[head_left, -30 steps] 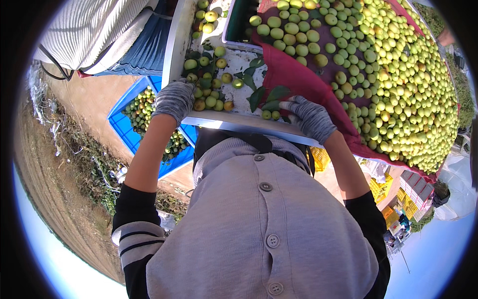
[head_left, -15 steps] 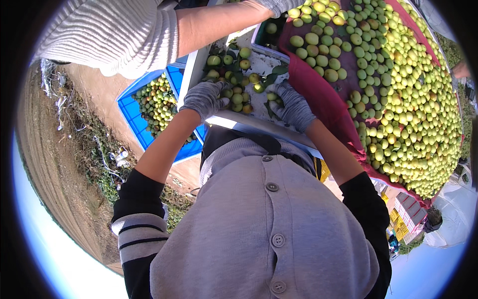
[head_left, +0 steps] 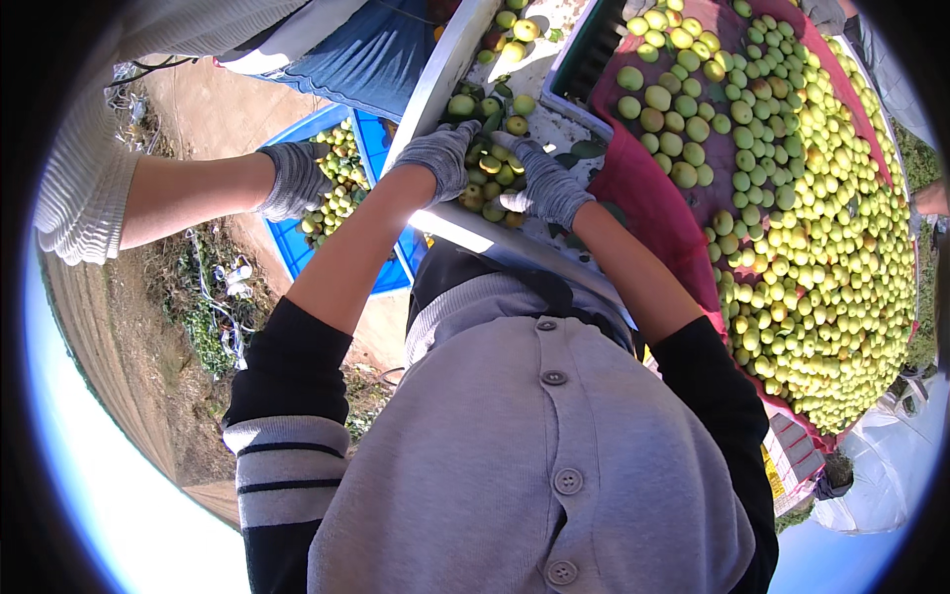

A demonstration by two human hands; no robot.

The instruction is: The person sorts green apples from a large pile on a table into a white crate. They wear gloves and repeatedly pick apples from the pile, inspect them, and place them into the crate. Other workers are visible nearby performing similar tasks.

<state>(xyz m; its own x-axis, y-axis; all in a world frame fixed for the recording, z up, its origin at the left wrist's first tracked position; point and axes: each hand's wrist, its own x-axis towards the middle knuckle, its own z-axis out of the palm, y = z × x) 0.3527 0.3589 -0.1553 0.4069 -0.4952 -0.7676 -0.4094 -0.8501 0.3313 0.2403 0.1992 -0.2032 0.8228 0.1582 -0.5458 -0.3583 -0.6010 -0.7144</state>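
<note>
Both my hands wear grey knit gloves and rest in a white tray (head_left: 500, 246) around a cluster of small round green fruits (head_left: 492, 176). On the cluster's left side, my left hand (head_left: 441, 159) lies with its fingers stretched out. My right hand (head_left: 547, 185) is on the right side, open, its thumb and fingers spread apart against the fruits. Neither hand grips a single fruit that I can see. A few more green fruits and dark leaves (head_left: 586, 149) lie farther up the tray.
To the right, a big heap of yellow-green fruits (head_left: 816, 287) lies on a red cloth (head_left: 658, 213). A purple-rimmed crate (head_left: 577, 111) stands at the tray's far end. At left, a co-worker's gloved hand (head_left: 295, 181) is over a blue crate (head_left: 287, 238) of fruits.
My right hand has moved left toward my left hand, bunching the fruits between them. The co-worker's gloved arm has gone from above the tray to the blue crate.
</note>
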